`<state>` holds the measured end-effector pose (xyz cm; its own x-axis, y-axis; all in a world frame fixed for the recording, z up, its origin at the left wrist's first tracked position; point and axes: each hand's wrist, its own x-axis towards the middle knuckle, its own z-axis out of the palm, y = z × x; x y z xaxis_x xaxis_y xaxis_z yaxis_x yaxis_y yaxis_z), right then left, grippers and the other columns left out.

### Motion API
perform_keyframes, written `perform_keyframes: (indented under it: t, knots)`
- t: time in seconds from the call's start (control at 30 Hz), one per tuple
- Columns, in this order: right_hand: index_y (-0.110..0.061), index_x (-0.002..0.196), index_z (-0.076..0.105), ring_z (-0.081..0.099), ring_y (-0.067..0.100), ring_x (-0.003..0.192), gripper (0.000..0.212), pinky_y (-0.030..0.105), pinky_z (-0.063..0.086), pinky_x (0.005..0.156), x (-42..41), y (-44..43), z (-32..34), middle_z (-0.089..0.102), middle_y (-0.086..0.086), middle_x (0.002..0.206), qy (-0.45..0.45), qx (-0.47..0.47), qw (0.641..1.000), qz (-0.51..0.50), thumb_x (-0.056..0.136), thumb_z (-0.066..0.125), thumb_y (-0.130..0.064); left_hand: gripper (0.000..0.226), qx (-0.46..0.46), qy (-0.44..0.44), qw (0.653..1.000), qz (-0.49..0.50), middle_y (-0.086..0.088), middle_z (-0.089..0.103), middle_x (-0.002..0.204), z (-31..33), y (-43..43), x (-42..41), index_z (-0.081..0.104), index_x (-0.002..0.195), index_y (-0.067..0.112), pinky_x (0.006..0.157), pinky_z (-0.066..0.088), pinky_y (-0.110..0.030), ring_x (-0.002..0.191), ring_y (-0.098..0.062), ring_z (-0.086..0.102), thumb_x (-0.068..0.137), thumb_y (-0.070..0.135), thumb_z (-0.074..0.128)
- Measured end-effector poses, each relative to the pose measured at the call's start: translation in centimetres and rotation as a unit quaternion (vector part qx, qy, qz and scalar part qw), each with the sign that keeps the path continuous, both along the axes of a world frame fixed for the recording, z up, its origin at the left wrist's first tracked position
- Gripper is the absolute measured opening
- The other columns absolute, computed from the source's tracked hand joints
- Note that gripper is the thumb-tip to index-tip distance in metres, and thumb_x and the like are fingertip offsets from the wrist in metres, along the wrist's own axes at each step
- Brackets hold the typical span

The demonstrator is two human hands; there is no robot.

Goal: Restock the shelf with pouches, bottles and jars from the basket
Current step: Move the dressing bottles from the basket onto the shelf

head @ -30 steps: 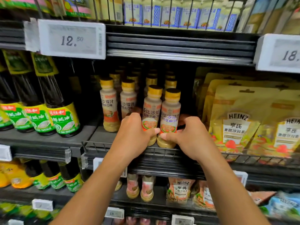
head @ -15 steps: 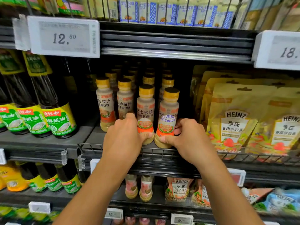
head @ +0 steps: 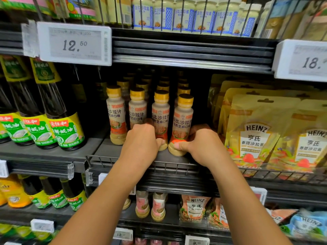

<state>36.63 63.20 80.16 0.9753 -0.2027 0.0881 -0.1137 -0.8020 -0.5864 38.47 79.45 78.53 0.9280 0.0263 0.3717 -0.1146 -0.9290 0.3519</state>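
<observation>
Head cam: left hand [head: 141, 141] is curled round the lower half of one dressing bottle [head: 160, 115]. Right hand [head: 200, 146] grips the next bottle [head: 182, 124] just right of it, thumb on its base. Both bottles stand upright at the shelf's [head: 110, 151] near edge. Far-side fingers are hidden, probably wrapped.

Both bare forearms rise from the lower edge and angle slightly toward each other. The left hand [head: 141, 141] is knuckles-up, its fingers curled round the base of one dressing bottle [head: 160, 119]. The right hand [head: 203, 147] grips the neighbouring dressing bottle [head: 183, 122] low down, thumb pressed across its front.
</observation>
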Motion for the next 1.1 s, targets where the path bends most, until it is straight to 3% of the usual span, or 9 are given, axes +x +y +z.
perform_keyframes:
  t: [0.17,0.33,0.47,0.53,0.67,0.73,0.8,0.93,1.1]
  knots:
    - [-0.016,0.117,0.059,0.059,0.022,0.083,0.063,0.026,0.041,0.059,0.3,0.0,0.1,0.064,0.002,0.096,-0.005,0.001,1.000,0.017,0.072,0.083,-0.054,0.052,-0.007,0.012,1.000,0.003,-0.003,0.046,0.075,-0.2,0.1,0.3,0.033,0.064,0.019,0.062,0.036,-0.033,0.073,-0.029,0.051,0.086,0.045,0.073]
    - [-0.014,0.117,0.060,0.059,0.023,0.086,0.063,0.027,0.041,0.062,-0.3,0.4,0.2,0.065,0.003,0.098,-0.007,0.004,1.000,0.014,0.075,0.081,-0.055,0.053,-0.006,-0.002,1.000,-0.009,-0.003,0.047,0.075,-0.3,0.5,0.4,0.032,0.062,0.023,0.061,0.036,-0.033,0.070,-0.025,0.047,0.086,0.051,0.071]
    - [-0.012,0.119,0.062,0.059,0.020,0.086,0.064,0.025,0.041,0.063,-1.5,0.5,0.0,0.066,0.003,0.101,-0.037,-0.006,0.999,-0.001,0.076,0.080,-0.056,0.042,-0.048,-0.058,0.997,-0.019,0.000,0.060,0.073,-0.7,1.1,-0.6,0.049,0.073,0.021,0.059,0.044,-0.034,0.074,-0.025,0.059,0.087,0.059,0.063]
    - [-0.013,0.130,0.058,0.057,0.017,0.093,0.069,0.024,0.041,0.069,-2.4,0.5,-0.3,0.066,0.003,0.110,-0.075,-0.015,0.997,-0.009,0.079,0.076,-0.056,0.031,-0.120,-0.101,0.986,-0.051,0.010,0.062,0.069,-0.8,1.3,-1.4,0.056,0.082,0.024,0.061,0.053,-0.035,0.072,-0.013,0.062,0.088,0.054,0.064]
    - [-0.026,0.128,0.057,0.059,0.005,0.102,0.054,0.021,0.047,0.079,-4.6,0.2,-1.2,0.064,-0.012,0.109,-0.171,0.044,0.984,0.021,0.084,0.073,-0.052,0.016,-0.323,-0.106,0.921,-0.192,0.015,0.065,0.075,-0.2,0.5,-3.4,0.057,0.088,0.033,0.065,0.055,-0.019,0.071,0.000,0.065,0.087,0.032,0.073]
    - [-0.028,0.116,0.061,0.063,0.003,0.098,0.037,0.025,0.054,0.085,-5.6,-0.1,-1.6,0.065,-0.014,0.101,-0.195,0.142,0.969,0.046,0.085,0.076,-0.041,0.017,-0.394,-0.068,0.883,-0.247,0.015,0.067,0.081,-0.1,0.1,-4.0,0.058,0.090,0.034,0.067,0.060,-0.029,0.072,-0.004,0.067,0.087,0.026,0.073]
    - [-0.026,0.110,0.064,0.066,0.005,0.094,0.027,0.023,0.055,0.083,-6.8,-0.4,-1.9,0.068,-0.009,0.097,-0.224,0.221,0.947,0.059,0.086,0.076,-0.029,0.014,-0.439,-0.037,0.851,-0.286,0.011,0.068,0.082,-0.2,-0.4,-4.5,0.060,0.089,0.034,0.065,0.061,-0.037,0.073,-0.011,0.069,0.085,0.026,0.071]
    - [-0.024,0.101,0.066,0.067,0.003,0.085,0.019,0.010,0.050,0.074,-9.2,-1.4,-2.5,0.070,-0.006,0.090,-0.276,0.276,0.919,0.049,0.088,0.073,-0.012,0.015,-0.519,0.021,0.780,-0.350,0.000,0.069,0.080,-0.9,-2.2,-5.1,0.063,0.086,0.034,0.060,0.059,-0.028,0.076,-0.023,0.071,0.081,0.021,0.070]
    - [-0.026,0.097,0.069,0.067,0.005,0.083,0.015,0.012,0.050,0.072,-12.3,-3.5,-3.6,0.071,-0.005,0.091,-0.307,0.283,0.909,-0.006,0.088,0.075,-0.015,0.014,-0.536,0.087,0.740,-0.398,0.000,0.069,0.079,-2.3,-5.5,-6.3,0.064,0.088,0.029,0.062,0.059,-0.028,0.073,-0.022,0.072,0.082,0.018,0.069]
